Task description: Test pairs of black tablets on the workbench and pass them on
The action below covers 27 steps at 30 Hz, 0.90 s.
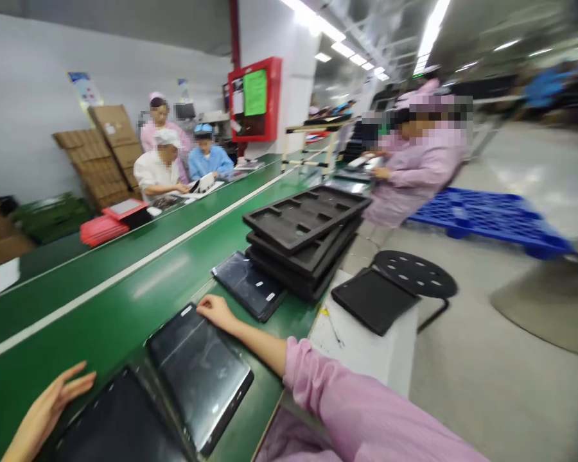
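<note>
- Trays (308, 239), black, form a skewed stack on the green table (101, 327); the top one's compartments face up, the lower insides mostly hidden.
- Right hand (216, 312): fingers curled at one tablet's (200, 378) far corner; cannot tell whether gripping.
- Left hand (51, 407): loosely open, holding nothing, beside another tablet (120, 423).

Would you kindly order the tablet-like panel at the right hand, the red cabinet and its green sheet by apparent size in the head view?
1. Tablet-like panel
2. Red cabinet
3. Green sheet
</note>
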Available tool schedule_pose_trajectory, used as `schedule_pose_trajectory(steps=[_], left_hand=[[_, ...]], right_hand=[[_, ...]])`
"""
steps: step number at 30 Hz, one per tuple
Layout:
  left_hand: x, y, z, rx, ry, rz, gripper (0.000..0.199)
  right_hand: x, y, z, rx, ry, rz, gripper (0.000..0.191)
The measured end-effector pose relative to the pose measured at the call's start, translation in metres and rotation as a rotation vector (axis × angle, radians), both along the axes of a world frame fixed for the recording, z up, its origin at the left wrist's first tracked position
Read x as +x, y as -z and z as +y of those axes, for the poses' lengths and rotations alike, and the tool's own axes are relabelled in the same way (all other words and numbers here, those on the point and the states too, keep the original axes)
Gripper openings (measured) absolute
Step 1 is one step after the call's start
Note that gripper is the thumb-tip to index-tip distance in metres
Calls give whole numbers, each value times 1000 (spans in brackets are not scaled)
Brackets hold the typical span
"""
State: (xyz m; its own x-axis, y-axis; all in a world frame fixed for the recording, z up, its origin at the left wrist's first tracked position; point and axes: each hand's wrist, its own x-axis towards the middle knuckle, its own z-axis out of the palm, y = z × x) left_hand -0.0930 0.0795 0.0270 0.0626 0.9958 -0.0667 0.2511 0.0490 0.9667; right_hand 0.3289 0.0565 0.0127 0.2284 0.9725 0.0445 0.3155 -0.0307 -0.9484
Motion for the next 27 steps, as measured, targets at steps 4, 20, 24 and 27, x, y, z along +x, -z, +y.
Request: schedule_pose_trajectory(steps=[4, 20, 24, 27], left_hand=[[-14, 13, -22, 119, -392, -239, 54], [-27, 36, -26, 288, -594, -462, 38], [-24, 38, -26, 290, -595, -432, 38], [-21, 41, -24, 283, -588, -397, 39]], right_hand=[[1, 4, -5, 35, -34, -17, 11], [29, 6, -7, -29, -257, -146, 44], [36, 2, -15, -95, -370, -245, 42], [32, 1, -20, -116, -304, -89, 39]])
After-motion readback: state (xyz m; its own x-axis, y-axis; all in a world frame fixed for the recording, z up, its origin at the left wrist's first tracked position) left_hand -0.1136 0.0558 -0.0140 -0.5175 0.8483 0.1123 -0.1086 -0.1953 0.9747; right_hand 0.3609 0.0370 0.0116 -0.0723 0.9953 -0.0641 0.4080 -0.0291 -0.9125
